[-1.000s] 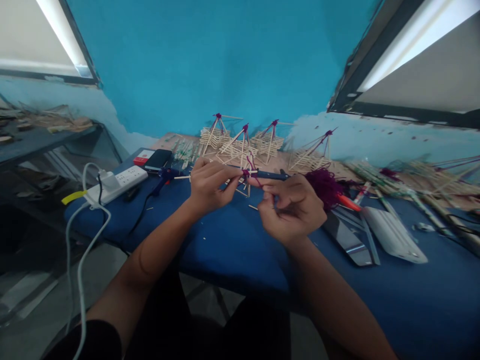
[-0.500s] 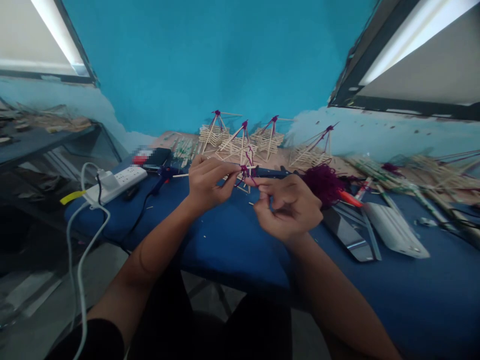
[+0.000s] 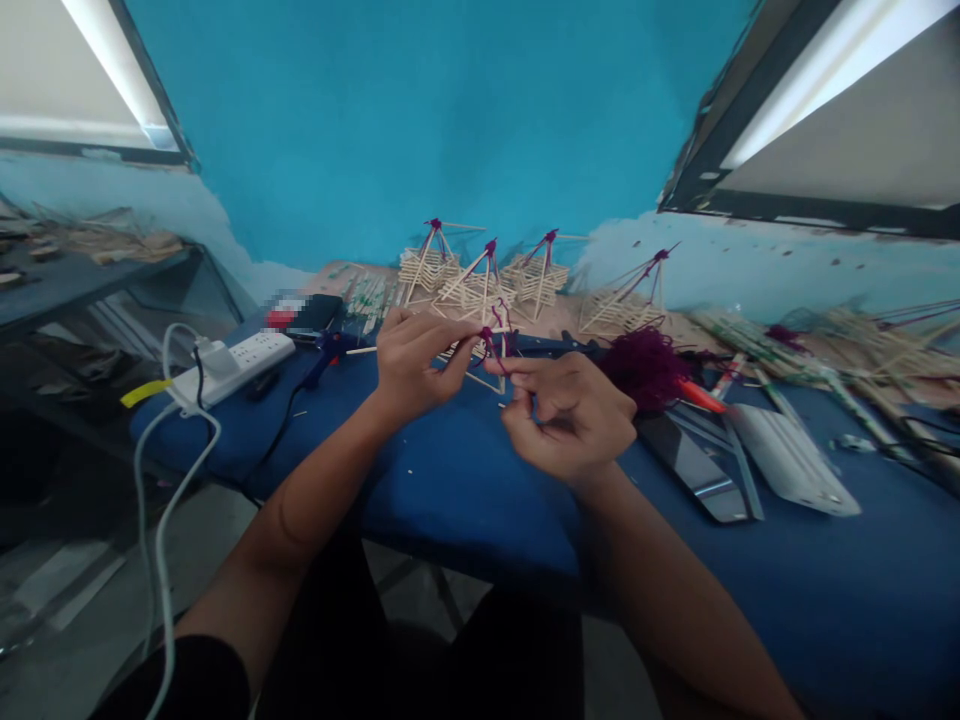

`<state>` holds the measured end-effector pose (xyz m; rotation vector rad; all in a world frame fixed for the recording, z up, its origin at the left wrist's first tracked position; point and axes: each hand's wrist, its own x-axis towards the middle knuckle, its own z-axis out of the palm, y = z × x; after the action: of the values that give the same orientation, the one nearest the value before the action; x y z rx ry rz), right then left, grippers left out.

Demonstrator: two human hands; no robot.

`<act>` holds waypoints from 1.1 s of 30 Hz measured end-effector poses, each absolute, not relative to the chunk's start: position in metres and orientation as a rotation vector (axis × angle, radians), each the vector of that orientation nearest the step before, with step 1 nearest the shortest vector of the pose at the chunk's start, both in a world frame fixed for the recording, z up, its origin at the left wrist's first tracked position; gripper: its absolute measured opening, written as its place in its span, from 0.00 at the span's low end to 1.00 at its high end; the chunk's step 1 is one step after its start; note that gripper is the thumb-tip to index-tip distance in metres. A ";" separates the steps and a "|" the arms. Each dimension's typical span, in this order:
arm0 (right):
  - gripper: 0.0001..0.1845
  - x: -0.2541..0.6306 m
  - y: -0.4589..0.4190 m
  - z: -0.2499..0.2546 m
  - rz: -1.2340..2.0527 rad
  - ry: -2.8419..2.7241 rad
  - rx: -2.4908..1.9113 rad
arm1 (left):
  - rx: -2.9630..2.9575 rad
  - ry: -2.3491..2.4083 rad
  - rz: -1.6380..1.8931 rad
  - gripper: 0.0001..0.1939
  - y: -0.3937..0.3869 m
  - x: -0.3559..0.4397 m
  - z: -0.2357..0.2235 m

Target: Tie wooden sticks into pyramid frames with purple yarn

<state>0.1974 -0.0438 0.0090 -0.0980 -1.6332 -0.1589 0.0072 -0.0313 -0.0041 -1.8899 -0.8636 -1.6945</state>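
Observation:
My left hand [image 3: 424,365] is closed in a pinch on a thin wooden stick [image 3: 361,351], whose one end pokes out to the left. Purple yarn [image 3: 487,336] is wound about the sticks at my left fingertips, and a loose tail of it rises above. My right hand [image 3: 570,412] pinches a strand of that yarn between thumb and finger, just right of the wrapped joint. Below and behind the fingers, more thin sticks show partly; how they join is hidden by my hands.
Several stick structures [image 3: 534,285] with purple-tied tops stand along the wall. To the right lie a purple yarn ball [image 3: 646,370], a phone [image 3: 697,470] and a white case [image 3: 793,460]. A power strip [image 3: 238,370] and a blue glue gun [image 3: 324,358] are on the left.
My right hand has shifted slightly left, still pinching the yarn. The left hand keeps its grip on the stick, and the wrapped joint has moved a little up and left.

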 end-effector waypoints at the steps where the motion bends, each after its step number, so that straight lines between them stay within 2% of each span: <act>1: 0.21 0.197 -0.044 0.009 -0.156 -1.634 -0.097 | -1.887 -0.846 -1.707 0.05 -0.031 0.007 -0.004; 14: 0.18 0.208 -0.033 0.005 -0.060 -1.632 -0.180 | -1.969 -0.793 -1.892 0.06 -0.031 0.006 0.001; 19: 0.16 0.227 -0.023 0.015 0.244 -1.707 -0.151 | -2.023 -0.939 -1.928 0.09 -0.026 -0.003 0.002; 23: 0.16 0.259 -0.014 0.029 0.465 -1.680 -0.118 | -1.957 -0.982 -1.985 0.07 -0.018 -0.015 0.002; 25: 0.20 0.280 -0.009 0.037 0.521 -1.645 -0.126 | -1.940 -1.034 -1.978 0.07 -0.014 -0.022 0.001; 28: 0.25 0.308 -0.001 0.049 0.502 -1.497 -0.205 | -1.936 -1.093 -1.946 0.07 -0.009 -0.028 0.000; 30: 0.29 0.323 0.003 0.054 0.369 -1.442 -0.251 | -1.945 -1.102 -1.949 0.08 -0.007 -0.029 -0.001; 33: 0.22 0.345 0.007 0.057 0.221 -1.213 -0.550 | -1.945 -1.129 -1.976 0.07 -0.008 -0.031 0.000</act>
<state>0.3453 0.0072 0.0566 -0.5503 -1.2127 0.2208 -0.0307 -0.0076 0.0004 -1.9450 -1.1290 -1.9758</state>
